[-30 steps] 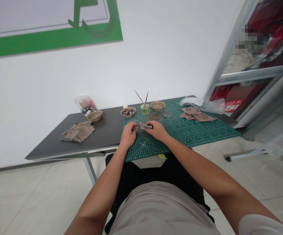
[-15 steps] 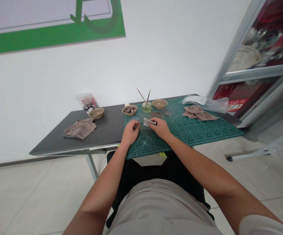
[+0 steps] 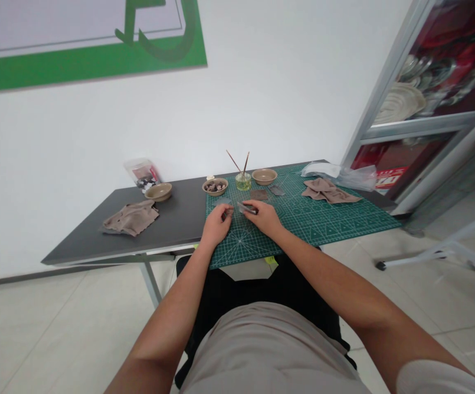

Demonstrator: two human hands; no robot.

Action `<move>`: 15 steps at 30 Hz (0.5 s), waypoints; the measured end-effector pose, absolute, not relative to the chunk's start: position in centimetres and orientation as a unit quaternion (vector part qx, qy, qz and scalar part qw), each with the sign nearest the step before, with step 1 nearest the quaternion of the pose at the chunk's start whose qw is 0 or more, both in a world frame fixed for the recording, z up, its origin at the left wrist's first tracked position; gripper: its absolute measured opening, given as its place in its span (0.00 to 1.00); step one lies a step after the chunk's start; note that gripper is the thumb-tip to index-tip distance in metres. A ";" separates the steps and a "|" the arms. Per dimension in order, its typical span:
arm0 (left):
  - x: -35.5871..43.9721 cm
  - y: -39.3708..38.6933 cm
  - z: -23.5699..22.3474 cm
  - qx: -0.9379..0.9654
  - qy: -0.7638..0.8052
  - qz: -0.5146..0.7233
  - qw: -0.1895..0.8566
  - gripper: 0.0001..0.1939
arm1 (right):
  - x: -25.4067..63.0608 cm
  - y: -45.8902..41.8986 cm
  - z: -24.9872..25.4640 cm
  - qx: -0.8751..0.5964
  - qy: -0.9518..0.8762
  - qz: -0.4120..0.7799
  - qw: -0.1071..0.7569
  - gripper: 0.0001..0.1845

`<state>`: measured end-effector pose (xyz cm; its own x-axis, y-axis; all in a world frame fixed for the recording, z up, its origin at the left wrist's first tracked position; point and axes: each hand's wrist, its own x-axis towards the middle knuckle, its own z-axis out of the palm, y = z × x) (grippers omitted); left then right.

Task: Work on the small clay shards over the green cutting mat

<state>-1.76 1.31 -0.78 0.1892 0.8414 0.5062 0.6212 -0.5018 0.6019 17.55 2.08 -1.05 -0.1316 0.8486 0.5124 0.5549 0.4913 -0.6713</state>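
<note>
Above the green cutting mat (image 3: 303, 219), my right hand (image 3: 265, 219) pinches a small grey folded sheet (image 3: 243, 208), possibly sandpaper, its free end towards my left hand. The fingers of my left hand (image 3: 218, 223) are curled together a short gap away; a small object at their tips is too little to make out. Beyond my hands lie a brown square sheet (image 3: 259, 195) and a grey piece (image 3: 277, 190). A clear flat piece (image 3: 222, 201) sits just past my left fingers, partly hidden by them.
At the back stand a bowl of small brown pieces (image 3: 215, 187), a glass jar (image 3: 243, 181) with two brushes and a tan bowl (image 3: 264, 176). Brown cloths lie left (image 3: 131, 218) and right (image 3: 330, 191). Another bowl (image 3: 158, 192) and plastic bags (image 3: 340, 174) rest on the table (image 3: 180, 221).
The grey sheet in my right hand has tilted from showing its broad face to nearly edge-on. It moved away from my left hand, then slightly back. The left fingers stay curled.
</note>
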 end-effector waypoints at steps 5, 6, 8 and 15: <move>-1.8 1.2 -0.6 0.768 0.473 0.414 0.124 0.08 | 17.5 1.9 -0.9 -0.496 -0.742 0.153 0.424 0.07; -1.8 1.2 -0.6 0.770 0.473 0.410 0.125 0.08 | 17.6 1.9 -0.8 -0.500 -0.741 0.153 0.421 0.07; -1.8 1.2 -0.6 0.772 0.474 0.404 0.126 0.07 | 17.6 1.7 -0.6 -0.504 -0.741 0.155 0.416 0.07; -1.7 1.1 -0.5 0.760 0.505 0.386 0.134 0.09 | 17.5 1.6 -0.6 -0.500 -0.748 0.152 0.410 0.07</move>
<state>-1.74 1.10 -0.49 0.1923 0.8711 0.4518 0.6636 -0.4547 0.5941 17.51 1.61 -0.56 -0.1648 0.8719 0.4611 0.6236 0.4543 -0.6362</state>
